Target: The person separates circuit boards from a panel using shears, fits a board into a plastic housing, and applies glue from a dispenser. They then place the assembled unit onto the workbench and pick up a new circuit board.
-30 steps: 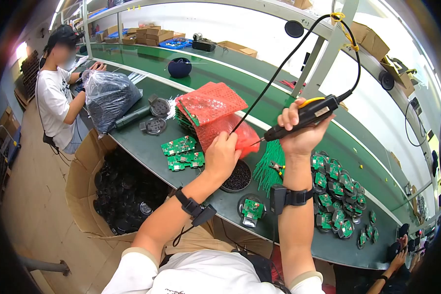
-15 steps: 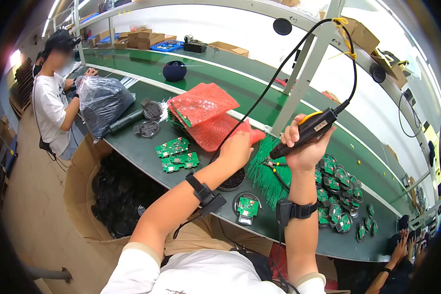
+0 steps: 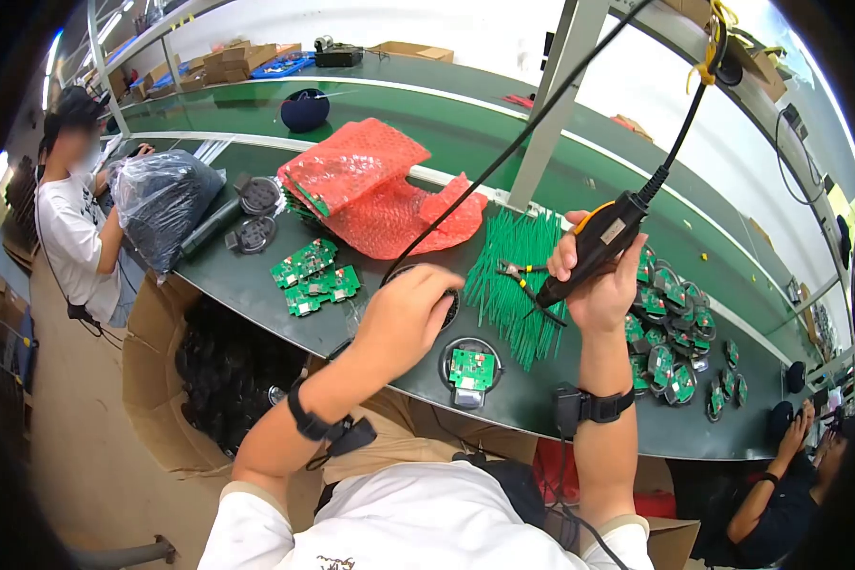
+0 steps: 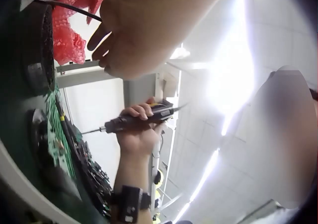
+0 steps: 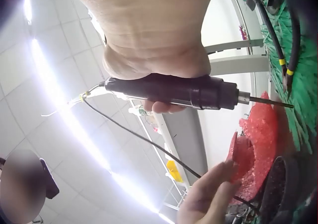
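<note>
In the head view my right hand [image 3: 598, 285] grips a black electric screwdriver [image 3: 606, 242], its cord running up to the overhead frame. The screwdriver's bit [image 5: 271, 103] points past the green strips in the right wrist view. My left hand [image 3: 401, 318] hovers over a round dark bowl [image 3: 449, 312] of small black pieces, covering most of it. Its fingers [image 5: 213, 184] are loosely bent, with nothing visible between them. Close in front of me lies a round black housing [image 3: 451, 366] bearing a green circuit board [image 3: 472, 369].
Red bubble wrap [image 3: 380, 223] lies behind the bowl, near loose circuit boards [image 3: 313, 275]. Green strips [image 3: 508, 285] with pliers [image 3: 515, 271] on top lie centrally. Many board-fitted housings [image 3: 670, 332] crowd the right. A carton [image 3: 152, 380] stands left; a person [image 3: 76, 218] works beyond it.
My left hand has come back from in front of the red bubble wrap to above the bowl. My right hand still holds the screwdriver, its tip now farther from the left hand. The head view has shifted.
</note>
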The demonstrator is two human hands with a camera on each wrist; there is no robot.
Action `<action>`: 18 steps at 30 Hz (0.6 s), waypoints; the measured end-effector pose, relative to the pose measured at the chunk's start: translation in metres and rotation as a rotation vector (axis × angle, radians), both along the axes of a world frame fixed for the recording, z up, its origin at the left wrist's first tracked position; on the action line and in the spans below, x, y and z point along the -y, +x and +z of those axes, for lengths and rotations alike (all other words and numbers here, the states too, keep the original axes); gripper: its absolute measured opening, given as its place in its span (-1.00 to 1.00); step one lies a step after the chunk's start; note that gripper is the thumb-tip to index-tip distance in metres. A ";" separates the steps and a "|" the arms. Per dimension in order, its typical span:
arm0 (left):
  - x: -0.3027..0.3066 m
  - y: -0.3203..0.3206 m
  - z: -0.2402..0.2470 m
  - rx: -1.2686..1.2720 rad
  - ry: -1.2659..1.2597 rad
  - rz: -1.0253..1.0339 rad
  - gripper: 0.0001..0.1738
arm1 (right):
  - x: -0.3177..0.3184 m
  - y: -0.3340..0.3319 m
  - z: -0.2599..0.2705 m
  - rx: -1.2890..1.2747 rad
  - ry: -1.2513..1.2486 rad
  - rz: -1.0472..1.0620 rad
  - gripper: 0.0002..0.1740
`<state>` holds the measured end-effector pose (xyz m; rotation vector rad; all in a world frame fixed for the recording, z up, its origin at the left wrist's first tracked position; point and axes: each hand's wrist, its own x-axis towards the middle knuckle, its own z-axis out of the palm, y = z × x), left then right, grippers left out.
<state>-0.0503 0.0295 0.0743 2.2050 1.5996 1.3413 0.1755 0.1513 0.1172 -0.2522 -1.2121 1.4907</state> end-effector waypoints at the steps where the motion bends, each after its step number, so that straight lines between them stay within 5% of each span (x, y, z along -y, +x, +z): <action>1: 0.014 0.003 -0.005 0.059 -0.035 -0.015 -0.71 | -0.002 0.007 -0.001 0.050 0.071 0.049 0.06; 4: 0.045 0.008 -0.033 0.124 -0.166 -0.123 -0.53 | 0.002 0.008 -0.002 0.149 0.114 0.006 0.12; 9: 0.065 0.029 -0.054 0.033 -0.164 -0.062 -0.19 | -0.001 0.003 -0.009 0.224 0.222 -0.048 -0.36; 18: 0.059 0.036 -0.055 -0.027 -0.173 -0.022 -0.12 | -0.003 0.005 -0.012 0.263 0.204 -0.060 -0.40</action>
